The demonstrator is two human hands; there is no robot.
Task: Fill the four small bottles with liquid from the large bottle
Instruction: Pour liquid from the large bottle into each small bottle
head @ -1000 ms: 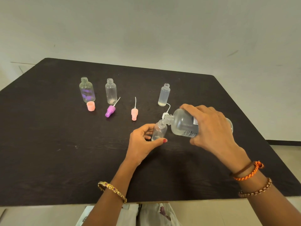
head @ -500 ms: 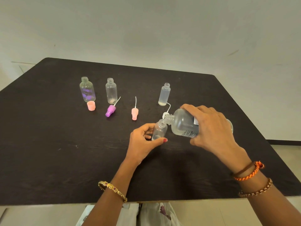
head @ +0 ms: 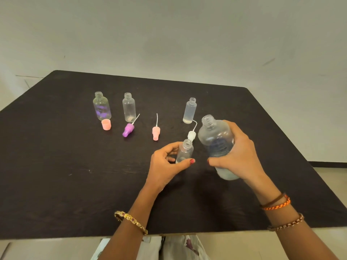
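Gripping the large bottle (head: pixel 216 139) round its lower body, the right hand (head: pixel 242 156) holds it nearly upright, its open threaded neck uppermost and its base just above the table (head: pixel 56 175). It is translucent plastic, round-shouldered, with pale liquid pooled in the bottom below the fingers and faint blue print showing through the wall.

Just left of that grip, the left hand (head: pixel 165 166) pinches the near small bottle (head: pixel 185 151) between thumb and curled fingers. This clear little cylinder stands on the table, uncapped, apart from the large bottle; a shallow layer of liquid seems to lie at its foot.

Behind the two grips lies a white spray cap (head: pixel 191 135) with a thin curved tube, and beyond it stands a frosted small bottle (head: pixel 190 110) with a little liquid at the bottom. Farther left of the left hand lie a pink spray cap (head: pixel 155 133) and a purple spray cap (head: pixel 128 130), each with a tube, then an upright pink cap (head: pixel 106 124). Behind these stand two more open small bottles: a plain clear one (head: pixel 129 107) with a trace at the bottom, and one with purple markings (head: pixel 101 106).

The table is dark, matte and wood-grained.
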